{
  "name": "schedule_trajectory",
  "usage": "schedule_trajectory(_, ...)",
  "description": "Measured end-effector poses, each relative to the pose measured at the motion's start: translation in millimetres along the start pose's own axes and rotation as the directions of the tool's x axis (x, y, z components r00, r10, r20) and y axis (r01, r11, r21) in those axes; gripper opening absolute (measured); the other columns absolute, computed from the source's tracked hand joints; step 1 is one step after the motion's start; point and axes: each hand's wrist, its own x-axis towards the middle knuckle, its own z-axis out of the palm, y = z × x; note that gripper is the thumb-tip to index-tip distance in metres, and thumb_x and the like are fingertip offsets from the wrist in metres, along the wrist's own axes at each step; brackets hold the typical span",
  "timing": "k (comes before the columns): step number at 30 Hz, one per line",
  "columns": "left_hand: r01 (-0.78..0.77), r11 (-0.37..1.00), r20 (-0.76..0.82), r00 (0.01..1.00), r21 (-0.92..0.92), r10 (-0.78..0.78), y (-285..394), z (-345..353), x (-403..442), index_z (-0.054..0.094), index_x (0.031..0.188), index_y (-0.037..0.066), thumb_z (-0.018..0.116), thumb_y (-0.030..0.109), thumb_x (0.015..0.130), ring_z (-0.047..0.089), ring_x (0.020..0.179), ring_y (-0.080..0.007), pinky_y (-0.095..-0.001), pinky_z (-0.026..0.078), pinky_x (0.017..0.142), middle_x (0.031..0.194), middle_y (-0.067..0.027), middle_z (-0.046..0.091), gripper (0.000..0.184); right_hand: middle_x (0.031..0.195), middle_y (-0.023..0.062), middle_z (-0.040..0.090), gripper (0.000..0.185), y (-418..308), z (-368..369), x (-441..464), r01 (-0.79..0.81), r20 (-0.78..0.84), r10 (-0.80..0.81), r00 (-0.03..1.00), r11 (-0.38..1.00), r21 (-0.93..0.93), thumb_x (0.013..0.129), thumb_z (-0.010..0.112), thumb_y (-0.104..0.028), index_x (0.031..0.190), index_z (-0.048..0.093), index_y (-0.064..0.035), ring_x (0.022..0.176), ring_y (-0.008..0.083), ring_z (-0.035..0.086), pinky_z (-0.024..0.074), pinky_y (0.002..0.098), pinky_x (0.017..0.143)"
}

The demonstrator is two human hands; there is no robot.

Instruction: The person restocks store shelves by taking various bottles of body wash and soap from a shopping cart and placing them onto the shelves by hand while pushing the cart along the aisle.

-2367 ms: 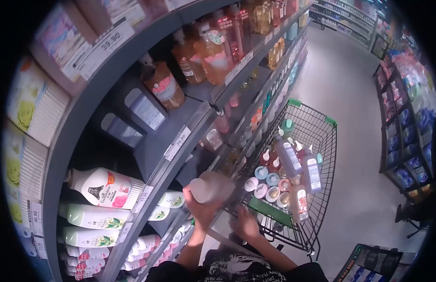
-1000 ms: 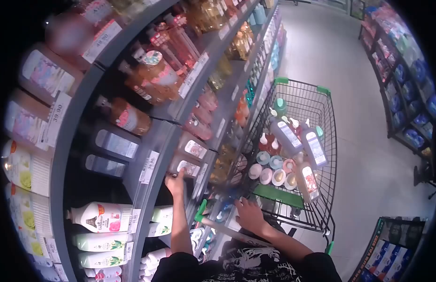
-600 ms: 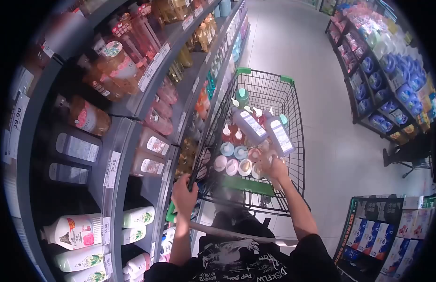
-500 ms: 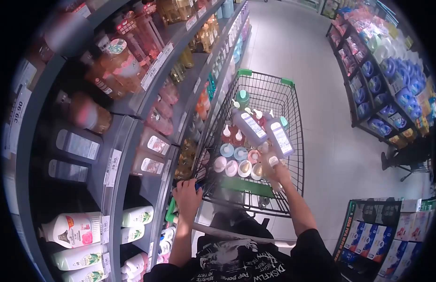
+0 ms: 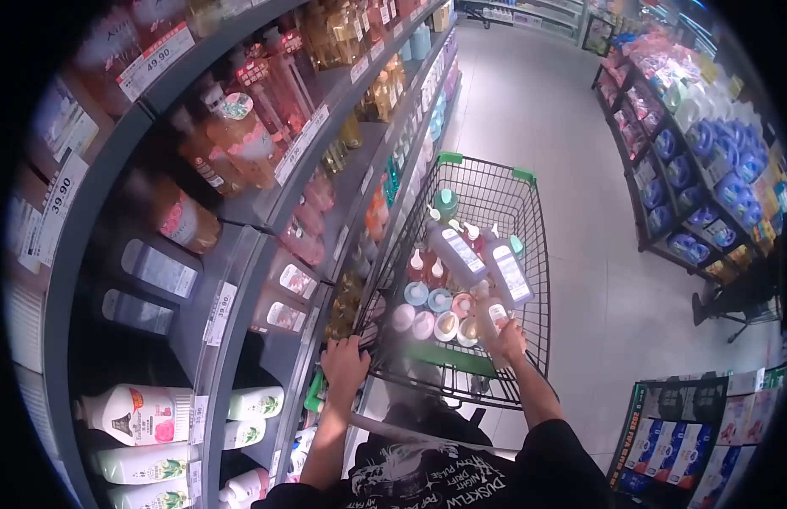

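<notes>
My right hand [image 5: 509, 341] is closed around a pale pinkish pump bottle [image 5: 492, 312] inside the shopping cart [image 5: 542, 254], at its near right side. Beside that bottle lie two large purple bottles with white labels, one purple bottle [image 5: 459, 254] to the left and another purple bottle [image 5: 510, 273] to the right. Several round-topped bottles with pink, blue and white caps stand closer to me, among them a pink cap [image 5: 403, 318]. My left hand [image 5: 345, 366] rests with its fingers apart and slightly bent at the shelf edge, near the cart's near left corner; its fingertips are partly hidden.
Shelves of bottles run along the left, with price tags [image 5: 220, 314] on their edges and white bottles [image 5: 139, 414] low down. Across the aisle floor [image 5: 580, 314] stands a rack of blue bottles [image 5: 724, 161]. Boxed goods [image 5: 665, 450] are stacked at the lower right.
The view has shifted, so shelves and cart appear slightly lower and further right. My right hand still grips the pinkish bottle, which now shows more clearly. My left hand stays by the shelf edge.
</notes>
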Motion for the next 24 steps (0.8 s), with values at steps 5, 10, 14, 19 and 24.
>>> schedule_trajectory(5,0.014,1.000,0.019,1.000,-0.003,-0.014,1,0,0,0.065,0.106,0.015,0.069,0.029,0.079,0.057,0.107,-0.0279,-0.0466,0.046,0.088,0.103,-0.0053,0.067,0.031,0.122,0.0249,0.061,0.100,9,-32,-15,0.082,0.141,-0.118,0.983,0.967,0.241,0.054,0.086,-0.038,0.133,0.041,0.0048,0.112,0.0367,0.062,0.0511,0.0431,0.094)
schedule_trajectory(10,-0.013,0.994,-0.060,0.998,-0.104,0.007,7,-4,-1,0.065,0.105,0.013,0.071,0.026,0.079,0.059,0.104,-0.0290,-0.0450,0.047,0.088,0.105,-0.0063,0.067,0.030,0.128,0.0258,0.055,0.103,-29,-83,-64,0.285,-0.036,-0.310,0.950,0.814,0.507,0.054,0.086,-0.028,0.139,0.036,0.0024,0.115,0.0356,0.060,0.0500,0.0400,0.097)
schedule_trajectory(14,-0.211,0.874,-0.282,0.955,-0.437,0.090,18,-8,-9,0.063,0.112,0.009,0.075,0.019,0.077,0.059,0.110,-0.0312,-0.0438,0.046,0.096,0.108,-0.0118,0.065,0.038,0.126,0.0223,0.054,0.104,-66,-97,-88,0.400,-0.203,-0.345,0.916,0.764,0.505,0.053,0.087,-0.024,0.140,0.036,0.0014,0.120,0.0365,0.054,0.0443,0.0412,0.103)
schedule_trajectory(19,-0.103,0.221,-0.070,0.986,-0.970,0.154,88,-38,-33,0.037,0.142,0.004,0.082,0.013,0.076,0.048,0.129,-0.0241,-0.0383,0.044,0.102,0.133,-0.0169,0.050,0.080,0.122,0.0224,0.053,0.100,-131,-116,-154,0.783,-0.594,-0.528,0.607,0.524,0.335,0.053,0.087,-0.020,0.137,0.038,0.0025,0.118,0.0405,0.049,0.0418,0.0468,0.099)
schedule_trajectory(24,-0.157,0.162,-0.191,0.956,-0.974,-0.224,118,-76,-36,0.038,0.136,0.000,0.088,0.015,0.069,0.056,0.115,-0.0234,-0.0362,0.047,0.095,0.123,-0.0138,0.054,0.084,0.121,0.0272,0.051,0.076,-177,-89,-203,0.904,-0.686,-0.622,0.378,0.408,0.128,0.067,0.080,-0.016,0.130,0.042,0.0065,0.112,0.0452,0.049,0.0389,0.0520,0.097)
